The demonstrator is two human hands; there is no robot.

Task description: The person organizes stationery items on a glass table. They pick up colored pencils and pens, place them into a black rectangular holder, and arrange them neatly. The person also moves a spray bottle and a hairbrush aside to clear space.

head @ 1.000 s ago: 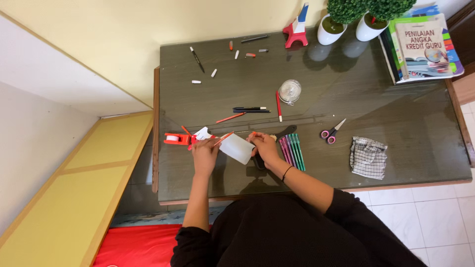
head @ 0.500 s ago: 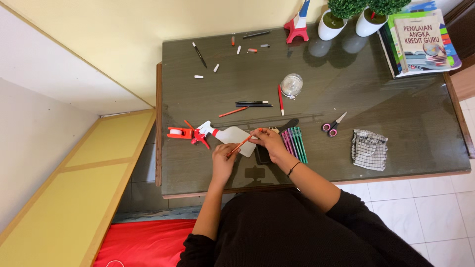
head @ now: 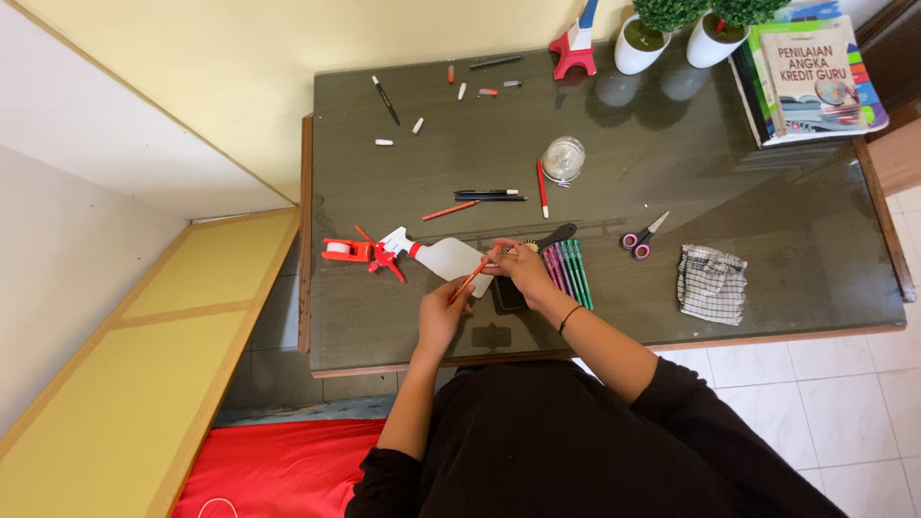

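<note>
Both of my hands hold one orange pencil (head: 472,278) slanted over the dark glass-topped table (head: 729,173). My left hand (head: 442,314) grips its lower end; my right hand (head: 523,270) pinches its upper end. Just behind the pencil lies a white spray bottle (head: 451,259) on its side with a red trigger head (head: 389,260). A row of pink and green pens (head: 566,271) lies right of my right hand, and a black object (head: 506,295) sits under it.
A red tape dispenser (head: 342,250) sits at the table's left edge. Farther back lie pens, pencils, caps and a clear round container (head: 562,158). Pink-handled scissors (head: 641,237), a checked cloth (head: 712,283), two white plant pots (head: 641,48), books (head: 815,72) stand right.
My left hand left the spray bottle's trigger end and drew back toward me with the orange pencil. My right hand stayed in place and now pinches the pencil's upper end.
</note>
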